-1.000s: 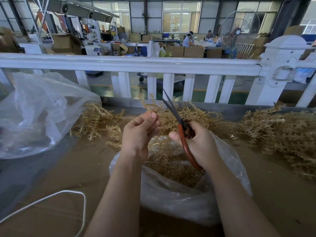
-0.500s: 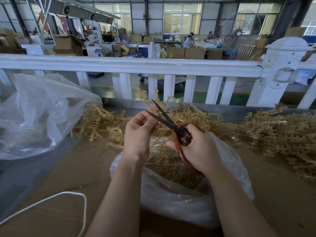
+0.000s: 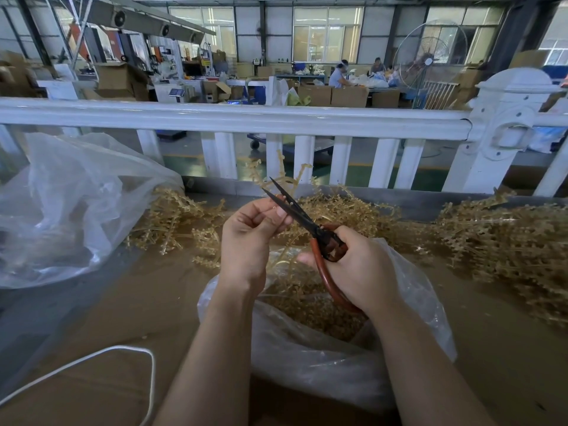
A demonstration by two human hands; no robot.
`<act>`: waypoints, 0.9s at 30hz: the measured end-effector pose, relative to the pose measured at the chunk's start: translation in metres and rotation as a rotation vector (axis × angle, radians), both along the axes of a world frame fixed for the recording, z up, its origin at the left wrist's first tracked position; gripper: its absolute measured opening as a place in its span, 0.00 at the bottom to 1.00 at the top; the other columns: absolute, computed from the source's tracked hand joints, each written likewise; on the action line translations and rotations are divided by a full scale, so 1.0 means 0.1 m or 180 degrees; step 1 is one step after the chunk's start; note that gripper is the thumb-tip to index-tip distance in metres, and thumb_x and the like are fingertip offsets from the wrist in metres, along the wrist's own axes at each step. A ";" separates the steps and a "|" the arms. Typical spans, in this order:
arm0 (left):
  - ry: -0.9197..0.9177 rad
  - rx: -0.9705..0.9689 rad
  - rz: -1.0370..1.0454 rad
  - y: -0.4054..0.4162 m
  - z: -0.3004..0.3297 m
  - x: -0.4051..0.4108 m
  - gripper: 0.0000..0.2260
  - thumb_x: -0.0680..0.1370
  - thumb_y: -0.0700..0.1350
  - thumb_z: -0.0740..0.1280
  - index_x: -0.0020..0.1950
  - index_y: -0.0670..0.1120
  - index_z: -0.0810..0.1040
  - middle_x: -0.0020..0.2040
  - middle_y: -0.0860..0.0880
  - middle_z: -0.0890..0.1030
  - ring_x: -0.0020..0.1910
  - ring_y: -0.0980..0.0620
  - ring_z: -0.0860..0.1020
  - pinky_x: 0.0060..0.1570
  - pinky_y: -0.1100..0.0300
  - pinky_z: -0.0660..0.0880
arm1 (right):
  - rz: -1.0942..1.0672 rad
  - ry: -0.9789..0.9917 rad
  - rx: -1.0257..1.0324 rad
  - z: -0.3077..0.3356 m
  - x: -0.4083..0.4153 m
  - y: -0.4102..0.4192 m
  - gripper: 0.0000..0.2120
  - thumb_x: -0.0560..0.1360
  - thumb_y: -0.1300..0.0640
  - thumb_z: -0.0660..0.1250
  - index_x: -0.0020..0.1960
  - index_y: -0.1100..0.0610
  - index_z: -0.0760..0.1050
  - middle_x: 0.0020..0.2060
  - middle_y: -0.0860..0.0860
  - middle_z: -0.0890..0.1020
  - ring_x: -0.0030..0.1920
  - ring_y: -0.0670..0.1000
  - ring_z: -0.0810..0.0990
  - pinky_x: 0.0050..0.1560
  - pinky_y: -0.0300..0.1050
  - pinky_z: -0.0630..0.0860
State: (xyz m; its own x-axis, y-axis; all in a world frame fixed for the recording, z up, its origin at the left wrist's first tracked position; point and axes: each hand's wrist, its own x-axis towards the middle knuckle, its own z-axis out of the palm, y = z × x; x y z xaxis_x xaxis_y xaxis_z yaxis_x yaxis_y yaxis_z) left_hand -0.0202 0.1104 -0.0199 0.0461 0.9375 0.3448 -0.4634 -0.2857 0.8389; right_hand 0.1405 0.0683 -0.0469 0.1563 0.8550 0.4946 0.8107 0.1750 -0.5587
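Gold sprig [image 3: 302, 170] at the black blades of the red-handled scissors [image 3: 307, 224], above a clear bag [image 3: 307, 364].

Left hand [image 3: 246, 238] has its grip closed to a pinch: thumb and fingertips nip the thin stem just beside the blades, which stand a little apart, the stem seemingly between them, though it is too fine to be sure. Right hand [image 3: 359, 272] curls its grip round the red handle loops, blades pointing up and leftward. Both hands hang over the bag's open mouth; the bag sits on the brown bench [image 3: 153, 302] and holds a heap of cut gold bits. More sprigs lie in piles beyond the hands, a left pile [image 3: 175, 219] and a bigger right pile [image 3: 507, 241]. A white cord [image 3: 123, 350] loops at the near left.
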 end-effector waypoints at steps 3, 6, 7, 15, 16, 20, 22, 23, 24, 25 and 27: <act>0.0040 -0.0007 0.0016 0.00 0.00 0.00 0.05 0.77 0.32 0.67 0.47 0.39 0.81 0.39 0.49 0.84 0.37 0.56 0.80 0.44 0.64 0.78 | 0.0009 0.0027 0.0047 0.00 0.00 -0.01 0.31 0.62 0.21 0.62 0.48 0.45 0.79 0.36 0.36 0.80 0.37 0.34 0.77 0.32 0.27 0.68; 0.0047 -0.0020 -0.0021 0.00 0.00 -0.01 0.05 0.77 0.33 0.67 0.48 0.40 0.81 0.39 0.49 0.84 0.38 0.55 0.80 0.46 0.63 0.78 | 0.0081 0.0069 0.0032 0.00 0.00 -0.01 0.29 0.63 0.22 0.64 0.48 0.45 0.79 0.37 0.36 0.81 0.37 0.34 0.78 0.33 0.26 0.67; 0.0050 -0.0023 -0.0028 0.00 0.00 -0.01 0.05 0.77 0.33 0.67 0.48 0.40 0.81 0.39 0.48 0.84 0.38 0.55 0.79 0.46 0.63 0.78 | 0.0086 0.0075 0.0028 0.00 0.00 -0.01 0.29 0.63 0.22 0.65 0.48 0.45 0.79 0.36 0.35 0.80 0.37 0.34 0.78 0.33 0.26 0.66; 0.0065 -0.0063 0.0008 0.01 0.01 -0.01 0.05 0.77 0.33 0.67 0.48 0.40 0.82 0.38 0.49 0.83 0.37 0.55 0.79 0.46 0.63 0.78 | 0.0018 0.0055 0.0088 0.00 0.01 0.01 0.32 0.61 0.21 0.63 0.47 0.47 0.80 0.36 0.39 0.82 0.37 0.37 0.79 0.35 0.30 0.73; 0.0052 -0.0086 0.0011 0.01 0.01 -0.01 0.05 0.77 0.33 0.67 0.48 0.40 0.82 0.38 0.48 0.83 0.37 0.55 0.79 0.46 0.63 0.78 | 0.0007 0.0037 0.0124 0.00 0.01 0.01 0.33 0.62 0.21 0.63 0.47 0.48 0.80 0.35 0.40 0.82 0.37 0.39 0.80 0.35 0.32 0.75; 0.0033 -0.0124 -0.0025 0.01 0.00 -0.02 0.05 0.76 0.34 0.68 0.48 0.41 0.83 0.39 0.47 0.84 0.38 0.55 0.80 0.46 0.63 0.78 | -0.0024 0.0022 0.0218 -0.01 0.01 0.01 0.32 0.63 0.22 0.64 0.47 0.49 0.81 0.35 0.40 0.83 0.37 0.39 0.80 0.35 0.28 0.73; 0.0018 -0.0124 -0.0042 0.01 0.00 -0.02 0.05 0.75 0.35 0.69 0.47 0.42 0.83 0.39 0.48 0.84 0.37 0.55 0.80 0.45 0.63 0.78 | -0.0039 0.0040 0.0225 -0.02 0.01 0.01 0.32 0.63 0.22 0.64 0.47 0.49 0.81 0.36 0.40 0.83 0.37 0.39 0.80 0.35 0.28 0.73; 0.0000 -0.0132 -0.0050 0.01 0.00 -0.02 0.04 0.74 0.36 0.70 0.47 0.42 0.83 0.39 0.48 0.84 0.37 0.55 0.80 0.45 0.64 0.78 | -0.0042 0.0052 0.0226 -0.02 0.01 0.01 0.33 0.63 0.22 0.64 0.47 0.49 0.81 0.36 0.40 0.83 0.37 0.39 0.81 0.36 0.28 0.74; -0.0019 -0.0139 -0.0059 0.01 0.00 -0.03 0.05 0.73 0.37 0.70 0.47 0.42 0.83 0.38 0.48 0.84 0.37 0.55 0.80 0.45 0.64 0.79 | -0.0043 0.0060 0.0234 -0.03 0.01 0.02 0.33 0.63 0.21 0.63 0.47 0.49 0.81 0.36 0.40 0.83 0.37 0.39 0.81 0.36 0.28 0.74; -0.0025 -0.0140 -0.0066 0.01 0.00 -0.03 0.05 0.72 0.38 0.71 0.46 0.43 0.84 0.38 0.48 0.84 0.37 0.55 0.80 0.45 0.64 0.79 | -0.0044 0.0058 0.0247 -0.03 0.01 0.01 0.34 0.62 0.21 0.63 0.47 0.49 0.81 0.36 0.40 0.83 0.37 0.39 0.81 0.36 0.28 0.74; 0.0028 -0.0128 -0.0072 0.01 -0.01 -0.04 0.05 0.71 0.39 0.71 0.45 0.44 0.84 0.39 0.48 0.84 0.38 0.55 0.80 0.47 0.62 0.79 | -0.0068 -0.0015 0.0291 -0.02 0.00 0.01 0.34 0.63 0.20 0.61 0.48 0.49 0.80 0.36 0.39 0.83 0.36 0.39 0.80 0.36 0.30 0.74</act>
